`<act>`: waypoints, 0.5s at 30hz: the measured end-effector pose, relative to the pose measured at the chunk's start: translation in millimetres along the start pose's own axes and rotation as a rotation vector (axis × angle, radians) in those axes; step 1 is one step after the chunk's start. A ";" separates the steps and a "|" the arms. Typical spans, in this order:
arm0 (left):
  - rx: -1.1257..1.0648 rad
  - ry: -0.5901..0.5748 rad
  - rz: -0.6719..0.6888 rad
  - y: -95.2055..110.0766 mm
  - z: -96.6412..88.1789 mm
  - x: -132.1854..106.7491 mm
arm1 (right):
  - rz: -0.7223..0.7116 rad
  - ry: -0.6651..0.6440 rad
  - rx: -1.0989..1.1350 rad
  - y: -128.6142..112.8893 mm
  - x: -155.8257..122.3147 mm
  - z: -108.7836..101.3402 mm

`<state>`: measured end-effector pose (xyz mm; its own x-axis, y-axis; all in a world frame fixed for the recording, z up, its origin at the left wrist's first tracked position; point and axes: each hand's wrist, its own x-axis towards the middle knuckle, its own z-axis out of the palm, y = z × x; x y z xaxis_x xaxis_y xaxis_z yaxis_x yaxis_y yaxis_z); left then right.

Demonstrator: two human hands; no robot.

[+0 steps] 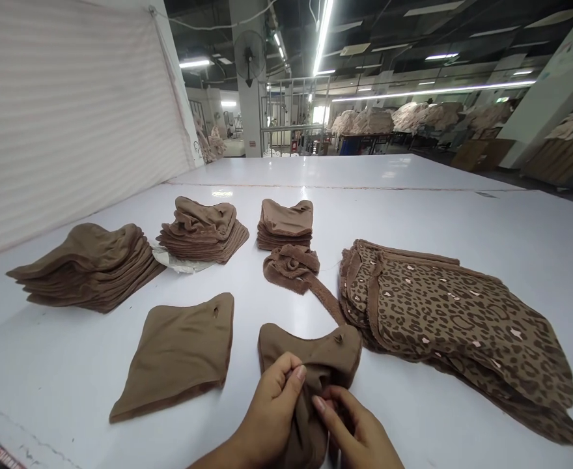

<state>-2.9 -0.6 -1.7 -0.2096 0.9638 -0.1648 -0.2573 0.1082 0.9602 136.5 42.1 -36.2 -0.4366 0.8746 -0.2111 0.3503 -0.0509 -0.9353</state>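
My left hand (273, 410) and my right hand (352, 430) both pinch one brown cut fabric piece (316, 355) at the near edge of the white table (413, 215). The piece lies partly on the table and bunches between my fingers. A single flat brown piece (179, 355) lies just to the left of my hands. To the right sits a stack of leopard-print pieces (452, 319), close beside the held piece.
Three stacks of brown pieces stand further back: a far-left stack (88, 264), a middle stack (203, 231) and a smaller stack (285, 225). A rolled brown strip (293, 267) lies in front of the smaller stack. A pale wall (71, 117) borders the left.
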 end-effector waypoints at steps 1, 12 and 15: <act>-0.154 0.018 -0.041 -1.7 0.9 0.1 | -0.002 -0.022 0.051 1.4 0.6 2.5; -0.449 0.179 -0.149 -6.2 7.0 3.9 | 0.032 -0.157 0.556 -7.8 1.0 10.1; -0.201 0.200 -0.038 -12.3 -1.1 11.8 | 0.079 -0.229 0.769 -22.6 -6.9 6.3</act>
<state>-3.2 9.2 -15.7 -0.3729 0.8908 -0.2598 -0.4463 0.0733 0.8919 126.3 34.2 -15.4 -0.6223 0.7385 -0.2595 -0.2449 -0.4986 -0.8315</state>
